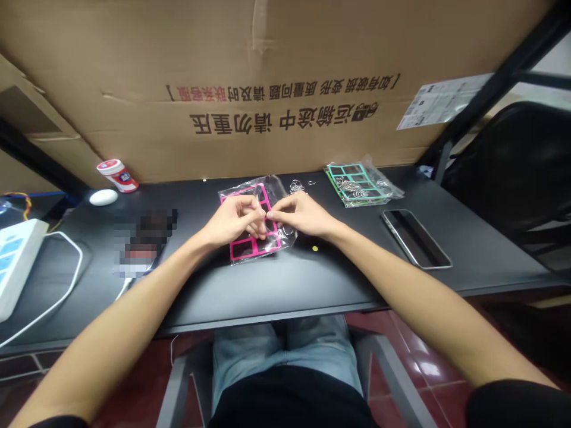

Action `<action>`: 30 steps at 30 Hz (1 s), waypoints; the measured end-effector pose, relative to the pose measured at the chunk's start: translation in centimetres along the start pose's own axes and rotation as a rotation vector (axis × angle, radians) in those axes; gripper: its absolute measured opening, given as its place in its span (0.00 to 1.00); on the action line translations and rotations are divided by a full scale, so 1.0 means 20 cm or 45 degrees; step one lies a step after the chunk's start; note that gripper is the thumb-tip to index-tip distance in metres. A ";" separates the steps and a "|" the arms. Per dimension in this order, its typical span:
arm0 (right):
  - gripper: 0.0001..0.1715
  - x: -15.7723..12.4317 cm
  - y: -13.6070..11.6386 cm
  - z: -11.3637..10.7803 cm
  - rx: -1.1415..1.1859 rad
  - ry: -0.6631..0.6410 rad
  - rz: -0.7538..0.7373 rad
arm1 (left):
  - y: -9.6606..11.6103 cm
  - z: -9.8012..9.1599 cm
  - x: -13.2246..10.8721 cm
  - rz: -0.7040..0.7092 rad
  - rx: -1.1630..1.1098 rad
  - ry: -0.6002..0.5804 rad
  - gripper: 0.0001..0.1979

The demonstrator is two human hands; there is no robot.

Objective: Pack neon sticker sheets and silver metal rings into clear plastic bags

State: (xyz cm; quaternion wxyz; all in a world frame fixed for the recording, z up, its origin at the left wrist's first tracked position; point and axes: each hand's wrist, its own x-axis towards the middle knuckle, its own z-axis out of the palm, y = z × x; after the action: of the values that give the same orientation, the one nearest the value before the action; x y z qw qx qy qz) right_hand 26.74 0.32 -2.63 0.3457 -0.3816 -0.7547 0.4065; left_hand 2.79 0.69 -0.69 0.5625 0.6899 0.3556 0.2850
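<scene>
A pink-framed sheet with dark windows (242,249) lies on the desk in a clear plastic bag (289,239). Over it, my left hand (235,221) is closed, thumb and fingers pinched together. My right hand (306,215) meets it from the right in a pinch of its own, the fingertips almost touching. Whatever is between the fingers is too small to make out. Just behind my right hand are several loose metal rings (297,186). A small yellow dot (314,248) is on the desk in front of that hand.
At the back right, bagged teal-framed sheets (375,192) carry a heap of metal rings (353,188). A phone (417,239) lies farther right. On the left are a red-and-white tub (118,176), a white rounded object (103,197) and a power strip (20,261). Cardboard (285,53) stands behind the desk.
</scene>
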 end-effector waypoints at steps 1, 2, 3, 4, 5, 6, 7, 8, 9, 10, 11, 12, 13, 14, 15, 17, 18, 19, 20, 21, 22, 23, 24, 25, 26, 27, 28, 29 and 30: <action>0.20 0.00 0.00 -0.01 0.034 0.007 0.013 | 0.00 0.00 0.00 0.016 0.029 -0.007 0.20; 0.19 0.00 -0.01 -0.01 0.056 0.022 0.032 | 0.01 -0.01 -0.01 0.048 0.082 0.024 0.21; 0.19 -0.01 -0.01 -0.02 0.070 0.036 0.056 | 0.01 -0.02 -0.01 0.099 0.174 0.094 0.20; 0.19 -0.01 -0.02 -0.02 0.078 0.043 0.081 | 0.02 -0.03 -0.02 0.172 0.311 0.188 0.19; 0.19 -0.01 -0.02 -0.03 0.081 0.040 0.102 | 0.02 -0.05 -0.02 0.266 0.481 0.290 0.17; 0.19 -0.01 -0.03 -0.03 0.080 0.024 0.117 | 0.03 -0.07 -0.02 0.372 0.678 0.363 0.16; 0.20 -0.01 -0.03 -0.03 0.076 -0.003 0.125 | 0.03 -0.08 -0.03 0.477 0.866 0.380 0.17; 0.21 -0.02 -0.04 -0.03 0.070 -0.033 0.130 | 0.03 -0.10 -0.03 0.560 1.011 0.340 0.20; 0.22 -0.02 -0.04 -0.03 0.060 -0.068 0.138 | 0.02 -0.11 -0.03 0.624 1.115 0.272 0.22; 0.23 -0.02 -0.04 -0.03 0.045 -0.102 0.149 | 0.02 -0.12 -0.02 0.665 1.191 0.191 0.23; 0.25 -0.03 -0.04 -0.03 0.030 -0.131 0.161 | 0.01 -0.13 -0.02 0.682 1.243 0.115 0.24; 0.26 -0.03 -0.04 -0.02 0.010 -0.161 0.172 | -0.01 -0.13 -0.02 0.683 1.277 0.051 0.24; 0.28 -0.03 -0.04 -0.01 -0.019 -0.184 0.180 | -0.02 -0.13 -0.01 0.670 1.297 -0.001 0.22; 0.29 -0.03 -0.05 0.00 -0.064 -0.198 0.183 | -0.03 -0.13 -0.01 0.652 1.304 -0.037 0.20; 0.31 -0.03 -0.05 0.00 -0.125 -0.201 0.176 | -0.04 -0.13 0.00 0.635 1.298 -0.057 0.18; 0.33 -0.03 -0.04 0.01 -0.305 -0.172 0.136 | -0.05 -0.13 0.00 0.609 1.268 -0.051 0.13; 0.32 -0.03 -0.04 0.01 -0.412 -0.143 0.093 | -0.06 -0.13 0.00 0.600 1.248 -0.036 0.12; 0.29 -0.03 -0.03 -0.01 -0.511 -0.109 0.028 | -0.06 -0.13 0.01 0.590 1.227 -0.019 0.12; 0.25 -0.02 -0.02 -0.03 -0.599 -0.074 -0.054 | -0.07 -0.13 0.01 0.571 1.207 -0.010 0.11; 0.20 -0.02 0.00 -0.06 -0.672 -0.029 -0.138 | -0.07 -0.13 0.01 0.547 1.194 -0.015 0.11; 0.14 -0.02 0.03 -0.10 -0.730 0.027 -0.214 | -0.08 -0.13 0.01 0.525 1.188 -0.030 0.11; 0.09 -0.02 0.05 -0.15 -0.786 0.101 -0.258 | -0.08 -0.13 0.01 0.508 1.191 -0.053 0.11; 0.07 -0.03 0.08 -0.20 -0.839 0.192 -0.250 | -0.08 -0.13 0.01 0.495 1.200 -0.075 0.11; 0.08 -0.03 0.11 -0.25 -0.893 0.298 -0.203 | -0.09 -0.13 0.01 0.491 1.213 -0.095 0.12; 0.10 -0.04 0.14 -0.29 -0.951 0.321 -0.139 | -0.09 -0.13 0.01 0.493 1.223 -0.106 0.13; 0.12 -0.04 0.15 -0.33 -0.994 0.291 -0.088 | -0.09 -0.13 0.01 0.496 1.230 -0.111 0.13; 0.14 -0.05 0.17 -0.35 -1.017 0.251 -0.049 | -0.09 -0.13 0.00 0.496 1.233 -0.109 0.14; 0.16 -0.05 0.18 -0.37 -1.023 0.197 -0.030 | -0.09 -0.14 0.01 0.494 1.235 -0.105 0.14; 0.18 -0.06 0.18 -0.37 -1.014 0.151 -0.032 | -0.09 -0.14 0.01 0.494 1.237 -0.099 0.14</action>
State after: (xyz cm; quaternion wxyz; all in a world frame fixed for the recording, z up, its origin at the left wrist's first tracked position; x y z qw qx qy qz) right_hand 34.56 3.34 -2.79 0.2186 -0.4993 -0.8366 0.0552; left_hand 0.36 2.55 -1.93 0.1274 0.9345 0.2912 0.1604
